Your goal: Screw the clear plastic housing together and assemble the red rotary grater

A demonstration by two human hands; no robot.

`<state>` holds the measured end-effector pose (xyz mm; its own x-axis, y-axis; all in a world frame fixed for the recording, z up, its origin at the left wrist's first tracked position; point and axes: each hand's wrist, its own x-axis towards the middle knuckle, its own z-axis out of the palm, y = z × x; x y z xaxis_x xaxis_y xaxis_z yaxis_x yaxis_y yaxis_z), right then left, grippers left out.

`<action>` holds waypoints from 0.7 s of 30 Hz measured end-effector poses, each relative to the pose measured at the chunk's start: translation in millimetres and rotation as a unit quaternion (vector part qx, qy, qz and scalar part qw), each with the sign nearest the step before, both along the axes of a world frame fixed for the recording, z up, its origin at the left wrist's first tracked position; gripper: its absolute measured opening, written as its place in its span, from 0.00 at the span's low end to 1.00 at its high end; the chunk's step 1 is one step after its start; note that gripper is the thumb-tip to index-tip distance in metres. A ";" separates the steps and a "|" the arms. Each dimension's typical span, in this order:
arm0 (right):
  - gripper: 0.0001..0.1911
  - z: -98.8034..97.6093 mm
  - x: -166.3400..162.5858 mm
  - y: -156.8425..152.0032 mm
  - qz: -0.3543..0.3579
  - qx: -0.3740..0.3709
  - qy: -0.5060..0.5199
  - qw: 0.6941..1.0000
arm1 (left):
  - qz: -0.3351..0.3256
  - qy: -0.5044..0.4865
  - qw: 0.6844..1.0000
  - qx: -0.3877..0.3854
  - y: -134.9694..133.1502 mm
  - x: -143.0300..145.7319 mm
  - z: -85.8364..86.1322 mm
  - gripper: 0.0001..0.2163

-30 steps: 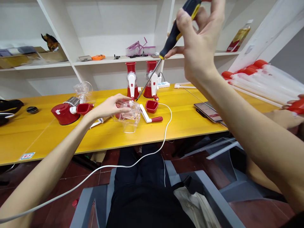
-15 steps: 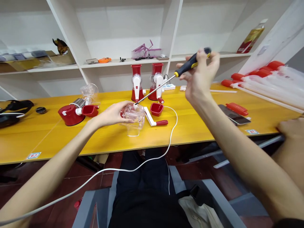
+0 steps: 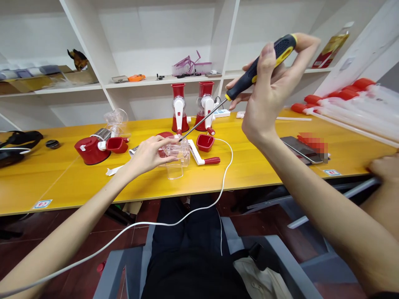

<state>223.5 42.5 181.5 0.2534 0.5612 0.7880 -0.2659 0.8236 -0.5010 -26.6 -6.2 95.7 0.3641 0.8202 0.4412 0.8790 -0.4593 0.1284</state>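
Clear plastic housing (image 3: pixel 177 160) is held on the counter (image 3: pixel 255 166) by our left hand (image 3: pixel 148 155) while our right hand (image 3: pixel 268 99) grips the screwdriver (image 3: pixel 243 83), tip at its top; we judge the fastening unfinished.

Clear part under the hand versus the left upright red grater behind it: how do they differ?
The clear part is see-through; the grater is red with a white crank. The left hand holds the clear part, and the right hand points the screwdriver tip at it; the grater stands untouched. Both are on the yellow table.
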 end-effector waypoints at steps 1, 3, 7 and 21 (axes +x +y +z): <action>0.14 0.8 0.0 -0.2 -0.006 0.007 0.002 1.000 | -0.005 -0.009 1.000 -0.004 0.1 -0.1 0.4 0.24; 0.15 1.8 1.0 1.3 -0.017 0.013 0.006 1.000 | -0.019 -0.033 0.999 -0.019 1.2 -0.8 1.9 0.24; 0.15 2.1 5.7 5.6 -0.044 0.005 -0.003 0.999 | -0.058 -0.090 0.992 -0.068 5.2 -7.6 7.3 0.25; 0.23 -53.5 24.6 64.5 0.003 -0.220 0.160 0.962 | -0.021 0.005 0.998 -0.055 -4.9 6.0 19.5 0.31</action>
